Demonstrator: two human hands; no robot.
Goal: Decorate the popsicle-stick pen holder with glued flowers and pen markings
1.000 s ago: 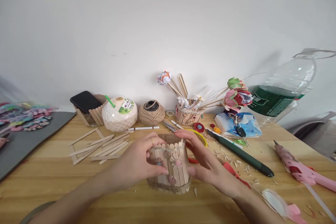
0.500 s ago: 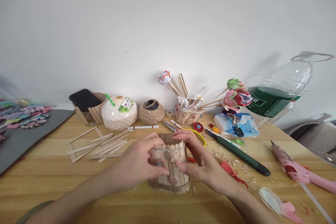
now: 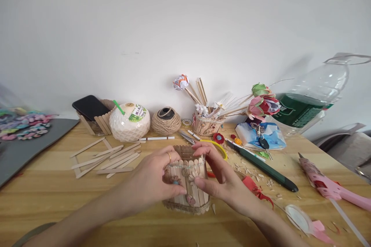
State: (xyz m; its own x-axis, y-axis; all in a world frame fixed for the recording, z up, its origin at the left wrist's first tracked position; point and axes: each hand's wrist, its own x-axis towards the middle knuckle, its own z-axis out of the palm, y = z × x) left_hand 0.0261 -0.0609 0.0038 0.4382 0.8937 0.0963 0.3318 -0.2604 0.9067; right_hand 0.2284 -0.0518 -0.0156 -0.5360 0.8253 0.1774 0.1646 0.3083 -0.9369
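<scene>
Stick-built holder (image 3: 189, 185) upright on wooden table (image 3: 58, 197), centre front. Likely light, stiff but fragile at glued joints and stuck-on flowers; best held by side walls. Left hand (image 3: 150, 181) cups left wall, fingers curled round it. Right hand (image 3: 223, 179) pinches front face, thumb on flower decoration.

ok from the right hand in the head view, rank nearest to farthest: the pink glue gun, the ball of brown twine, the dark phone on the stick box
1. Ball of brown twine, behind the right hand, toward the wall.
2. Pink glue gun, far out at the table's right edge.
3. Dark phone, back left, resting on the stick box.
</scene>
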